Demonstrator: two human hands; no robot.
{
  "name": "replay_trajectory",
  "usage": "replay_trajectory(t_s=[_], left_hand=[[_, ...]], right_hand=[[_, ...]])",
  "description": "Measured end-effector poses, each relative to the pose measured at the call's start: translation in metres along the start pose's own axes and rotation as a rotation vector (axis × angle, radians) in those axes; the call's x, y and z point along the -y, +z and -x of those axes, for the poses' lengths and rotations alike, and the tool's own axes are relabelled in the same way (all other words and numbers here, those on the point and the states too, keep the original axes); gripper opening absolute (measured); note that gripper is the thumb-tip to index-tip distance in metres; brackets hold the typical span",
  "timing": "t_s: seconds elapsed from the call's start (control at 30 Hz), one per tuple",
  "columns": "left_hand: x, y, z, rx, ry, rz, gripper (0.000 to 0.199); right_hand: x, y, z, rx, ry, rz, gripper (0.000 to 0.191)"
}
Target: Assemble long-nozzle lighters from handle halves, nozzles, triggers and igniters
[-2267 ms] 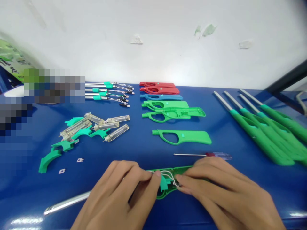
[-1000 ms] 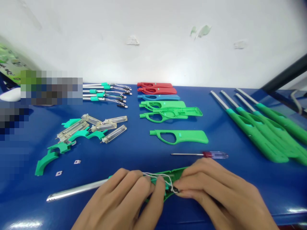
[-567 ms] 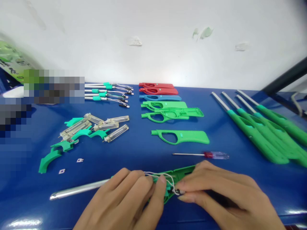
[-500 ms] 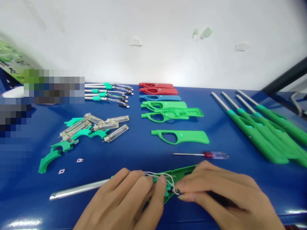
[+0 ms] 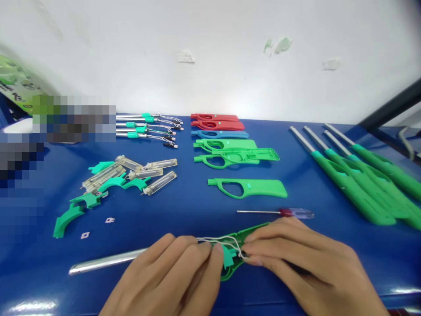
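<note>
At the front of the table lies an open green lighter half-shell with a long metal tube extending left. My left hand is closed around its front part, with the thumb by a teal trigger inside the shell. White wires loop over the shell towards my right hand. The fingertips of that hand pinch a small black igniter at the wire ends, mostly hidden by the fingers. Part of the shell's rear is covered by the right hand.
Behind the hands lie a screwdriver and a green half-shell. To the left are teal triggers, clear fuel tanks and small white clips. Wired tubes lie further back. Several green lighters are at right.
The teal trigger shows more between my hands and looks turned. My right fingers and the igniter have shifted slightly up; the shell's rear has risen a little.
</note>
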State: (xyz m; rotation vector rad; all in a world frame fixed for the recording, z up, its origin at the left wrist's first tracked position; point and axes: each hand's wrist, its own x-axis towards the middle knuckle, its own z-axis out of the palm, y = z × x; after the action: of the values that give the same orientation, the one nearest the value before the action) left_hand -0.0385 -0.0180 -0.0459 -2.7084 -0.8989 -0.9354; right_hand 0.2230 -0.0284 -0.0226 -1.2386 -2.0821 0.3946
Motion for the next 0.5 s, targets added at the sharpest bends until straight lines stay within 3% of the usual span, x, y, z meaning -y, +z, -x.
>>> replay_trajectory(t_s=[0.13, 0.27, 0.5], left_hand=[[0.004, -0.001, -0.002, 0.076, 0.029, -0.024, 0.041], [0.003, -0.001, -0.003, 0.075, 0.036, -0.062, 0.043], [0.001, -0.001, -0.004, 0.116, 0.046, -0.086, 0.044]], right_hand=[[-0.003, 0.002, 0.003, 0.012, -0.082, 0.007, 0.022], [-0.005, 0.006, 0.010, -0.023, -0.101, 0.065, 0.031], [-0.004, -0.002, 0.013, 0.073, -0.189, 0.194, 0.026]])
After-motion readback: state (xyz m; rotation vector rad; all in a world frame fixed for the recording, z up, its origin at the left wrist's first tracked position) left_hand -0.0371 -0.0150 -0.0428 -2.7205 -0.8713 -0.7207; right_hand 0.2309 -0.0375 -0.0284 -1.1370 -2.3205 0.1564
